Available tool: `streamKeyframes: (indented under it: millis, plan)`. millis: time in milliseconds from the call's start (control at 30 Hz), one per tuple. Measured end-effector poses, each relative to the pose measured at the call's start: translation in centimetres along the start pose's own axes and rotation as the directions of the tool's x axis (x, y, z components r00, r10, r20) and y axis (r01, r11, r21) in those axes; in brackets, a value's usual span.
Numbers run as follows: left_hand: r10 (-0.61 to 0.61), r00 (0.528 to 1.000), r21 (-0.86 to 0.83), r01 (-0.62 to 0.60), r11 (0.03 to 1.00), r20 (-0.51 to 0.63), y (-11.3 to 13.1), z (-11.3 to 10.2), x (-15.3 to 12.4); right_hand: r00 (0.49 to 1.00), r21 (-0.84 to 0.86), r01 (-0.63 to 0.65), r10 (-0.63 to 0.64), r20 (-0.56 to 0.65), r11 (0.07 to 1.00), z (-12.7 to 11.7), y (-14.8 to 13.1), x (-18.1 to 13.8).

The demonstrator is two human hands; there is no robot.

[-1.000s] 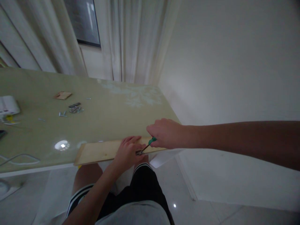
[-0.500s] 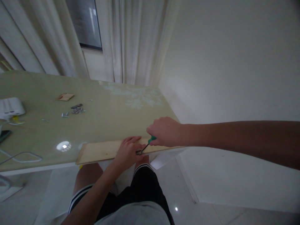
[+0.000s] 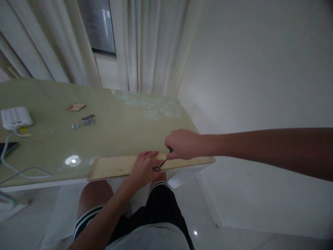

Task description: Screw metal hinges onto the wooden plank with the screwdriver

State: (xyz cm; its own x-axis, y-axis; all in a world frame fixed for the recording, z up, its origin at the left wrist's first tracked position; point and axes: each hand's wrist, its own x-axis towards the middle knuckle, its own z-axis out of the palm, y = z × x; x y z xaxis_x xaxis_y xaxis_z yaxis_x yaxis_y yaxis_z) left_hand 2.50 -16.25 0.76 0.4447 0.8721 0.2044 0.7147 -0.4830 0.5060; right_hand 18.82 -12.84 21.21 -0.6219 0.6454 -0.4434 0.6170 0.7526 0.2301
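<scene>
A long pale wooden board lies along the front edge of the table. My left hand rests across it, some fingers stretched over the top, the others holding a small metal fitting at the board's near edge. The fitting's exact kind is too small to make out. My right hand is closed around the green handle of a screwdriver, most of the handle hidden in the fist. The screwdriver's thin shaft slants down and left, its tip at the fitting.
On the table are a pile of small metal parts, several screws and a small wooden piece. Farther left are a white box-shaped device, a white cable and a dark phone-like object. A wall stands right.
My right hand has turned on the screwdriver, so less of the green handle shows. My left hand stays on the board and fitting. The view has shifted slightly.
</scene>
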Motion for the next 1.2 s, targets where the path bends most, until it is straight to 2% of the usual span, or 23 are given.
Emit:
streamKeyframes:
  millis: [67, 133, 200, 267, 333, 367, 400, 467, 533, 600, 667, 733, 767, 800, 833, 867, 900, 933, 967, 1000, 1067, 1133, 1200]
  plan:
    - [-0.004, 1.0, 0.006, 0.004, 1.0, 0.016, 0.0, 0.0, 0.0, 0.995, 0.09, -0.1, 0.096, 0.041, 0.991, 0.2, 0.7, 0.4]
    - [-0.002, 1.0, 0.013, 0.001, 1.0, 0.029, 0.0, -0.1, 0.1, 0.999, 0.05, -0.04, 0.038, 0.038, 0.998, 0.2, 1.6, 0.5]
    - [0.008, 0.999, 0.014, -0.008, 1.0, 0.035, 0.0, -0.1, 0.1, 0.987, -0.099, 0.163, -0.163, 0.009, 0.982, 0.2, 2.1, 0.2]
    - [0.005, 1.0, 0.006, -0.006, 1.0, 0.024, 0.1, -0.1, 0.1, 0.902, -0.273, 0.418, -0.431, 0.016, 0.866, 0.2, 2.2, -0.2]
    - [-0.001, 1.0, -0.006, 0.001, 1.0, 0.013, 0.1, -0.1, 0.1, 0.822, -0.369, 0.542, -0.567, 0.048, 0.755, 0.2, 1.8, -0.5]
    - [-0.004, 1.0, -0.01, 0.004, 1.0, 0.007, 0.1, 0.0, 0.0, 0.832, -0.371, 0.529, -0.553, 0.049, 0.763, 0.2, 1.5, -0.5]
    - [-0.004, 1.0, -0.011, 0.004, 1.0, 0.002, 0.1, 0.0, 0.0, 0.876, -0.34, 0.465, -0.48, 0.043, 0.817, 0.2, 1.2, -0.4]
    - [0.002, 1.0, -0.011, -0.002, 1.0, 0.001, 0.1, 0.0, 0.0, 0.975, -0.183, 0.222, -0.213, 0.067, 0.958, 0.1, 0.7, 0.0]
    - [0.002, 1.0, -0.01, -0.002, 1.0, 0.0, 0.1, 0.0, 0.1, 0.983, 0.014, -0.022, 0.019, 0.181, 1.0, -0.1, 0.5, 0.4]
    - [0.001, 1.0, -0.009, -0.001, 1.0, -0.001, 0.0, 0.0, 0.1, 0.955, 0.112, -0.127, 0.091, 0.282, 0.986, -0.2, 0.5, 0.5]
    - [0.005, 1.0, -0.009, -0.006, 1.0, -0.006, 0.0, 0.1, 0.1, 0.966, 0.075, -0.092, 0.071, 0.247, 0.993, -0.1, 0.7, 0.1]
    - [0.016, 1.0, -0.008, -0.016, 1.0, -0.018, 0.0, 0.2, 0.1, 0.991, -0.061, 0.088, -0.081, 0.103, 0.994, 0.2, 0.9, -0.4]
    - [0.017, 1.0, -0.007, -0.017, 1.0, -0.024, 0.1, 0.2, 0.1, 0.972, -0.139, 0.234, -0.23, 0.048, 0.962, 0.4, 1.1, -0.7]
    - [0.015, 0.999, -0.006, -0.015, 1.0, -0.028, 0.1, 0.2, 0.1, 0.925, -0.205, 0.376, -0.38, 0.022, 0.904, 0.5, 1.2, -0.8]
    - [0.013, 0.999, -0.005, -0.013, 1.0, -0.029, 0.1, 0.3, 0.1, 0.872, -0.246, 0.479, -0.489, 0.026, 0.842, 0.6, 1.4, -0.8]
    - [0.012, 1.0, -0.006, -0.012, 1.0, -0.025, 0.1, 0.3, 0.1, 0.847, -0.252, 0.523, -0.531, 0.042, 0.814, 0.6, 1.4, -0.7]
    - [0.012, 1.0, -0.007, -0.012, 1.0, -0.019, 0.1, 0.3, 0.2, 0.866, -0.224, 0.495, -0.497, 0.051, 0.84, 0.6, 1.5, -0.5]
    - [0.014, 1.0, -0.009, -0.014, 1.0, -0.012, 0.1, 0.2, 0.2, 0.918, -0.164, 0.396, -0.391, 0.062, 0.903, 0.4, 1.4, -0.1]
    - [0.015, 1.0, -0.009, -0.015, 1.0, -0.007, 0.1, 0.2, 0.2, 0.967, -0.081, 0.248, -0.241, 0.083, 0.965, 0.2, 1.3, 0.3]
    - [0.014, 1.0, -0.007, -0.014, 1.0, -0.003, 0.1, 0.2, 0.2, 0.988, 0.01, 0.092, -0.092, 0.124, 0.996, 0.0, 1.2, 0.8]
    - [0.004, 1.0, -0.001, -0.004, 1.0, -0.003, 0.1, 0.2, 0.2, 0.971, 0.137, -0.118, 0.086, 0.221, 0.983, -0.5, 0.7, 1.5]
    - [-0.003, 1.0, -0.001, 0.003, 1.0, -0.011, 0.1, 0.2, 0.1, 0.967, 0.124, -0.139, 0.107, 0.231, 0.983, -0.7, 0.3, 1.8]
    - [0.001, 1.0, -0.005, -0.001, 1.0, -0.017, 0.2, 0.2, 0.1, 0.991, -0.007, 0.025, -0.024, 0.128, 1.0, -0.6, 0.2, 1.5]
